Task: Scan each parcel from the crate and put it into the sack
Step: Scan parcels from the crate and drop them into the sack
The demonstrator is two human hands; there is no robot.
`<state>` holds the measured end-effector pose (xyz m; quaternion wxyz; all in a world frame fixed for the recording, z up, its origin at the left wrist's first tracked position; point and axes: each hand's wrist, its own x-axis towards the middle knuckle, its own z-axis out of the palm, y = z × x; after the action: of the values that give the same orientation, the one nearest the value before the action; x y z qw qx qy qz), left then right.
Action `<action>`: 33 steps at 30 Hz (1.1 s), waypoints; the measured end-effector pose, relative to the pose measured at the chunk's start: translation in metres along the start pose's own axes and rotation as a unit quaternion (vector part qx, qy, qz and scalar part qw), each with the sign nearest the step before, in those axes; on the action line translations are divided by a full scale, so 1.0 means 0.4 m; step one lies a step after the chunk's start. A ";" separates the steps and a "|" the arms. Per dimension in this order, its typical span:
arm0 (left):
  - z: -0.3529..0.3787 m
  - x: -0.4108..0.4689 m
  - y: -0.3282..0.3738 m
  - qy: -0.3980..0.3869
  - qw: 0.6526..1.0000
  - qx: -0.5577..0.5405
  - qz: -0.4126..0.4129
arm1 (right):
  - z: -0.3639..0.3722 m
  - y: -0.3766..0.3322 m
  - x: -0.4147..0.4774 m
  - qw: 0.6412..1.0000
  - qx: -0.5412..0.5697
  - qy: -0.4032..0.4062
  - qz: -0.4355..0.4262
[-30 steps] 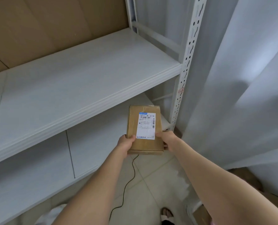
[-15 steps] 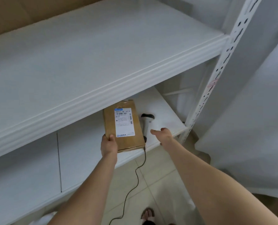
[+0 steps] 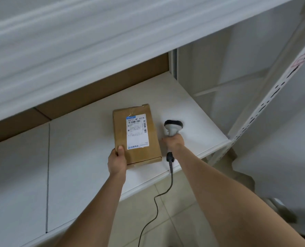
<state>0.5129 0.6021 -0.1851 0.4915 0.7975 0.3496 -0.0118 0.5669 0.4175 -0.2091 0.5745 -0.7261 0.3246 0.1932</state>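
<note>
A flat brown cardboard parcel (image 3: 137,134) with a white shipping label facing up lies over the lower white shelf (image 3: 76,157). My left hand (image 3: 117,161) grips its near left corner, thumb on top. Just right of the parcel, my right hand (image 3: 174,142) is wrapped round the handle of a grey and black barcode scanner (image 3: 173,126), whose head points away from me. The scanner's black cable (image 3: 158,195) hangs down over the shelf edge to the floor. No crate or sack is in view.
The upper shelf's thick white edge (image 3: 94,50) overhangs the lower shelf close above. A perforated white upright (image 3: 265,107) stands at the right, with white fabric (image 3: 281,166) beyond it. Brown cardboard (image 3: 103,90) lines the back. Beige floor tiles (image 3: 174,211) lie below.
My right hand let go of the parcel, reached right and took hold of the scanner. My left hand alone holds the parcel, now lower over the shelf. The view tilted down.
</note>
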 end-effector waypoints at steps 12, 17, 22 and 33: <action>-0.062 -0.289 0.184 -0.076 0.995 0.052 -0.025 | -0.266 -0.023 -0.319 0.979 0.194 0.033 0.054; -0.124 -0.453 0.263 -0.142 0.987 0.048 -0.066 | -0.409 -0.035 -0.504 0.974 0.208 0.043 0.081; -0.186 -0.599 0.319 -0.206 0.975 0.023 -0.079 | -0.533 -0.029 -0.677 0.970 0.229 0.045 0.063; -0.311 -0.863 0.380 -0.266 0.964 -0.002 0.017 | -0.657 0.004 -1.035 0.964 0.251 0.091 0.007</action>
<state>0.2984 0.4706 0.1224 0.5684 0.7705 0.1929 -0.2146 0.2457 0.2685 0.1299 0.7054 -0.5704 0.4186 0.0430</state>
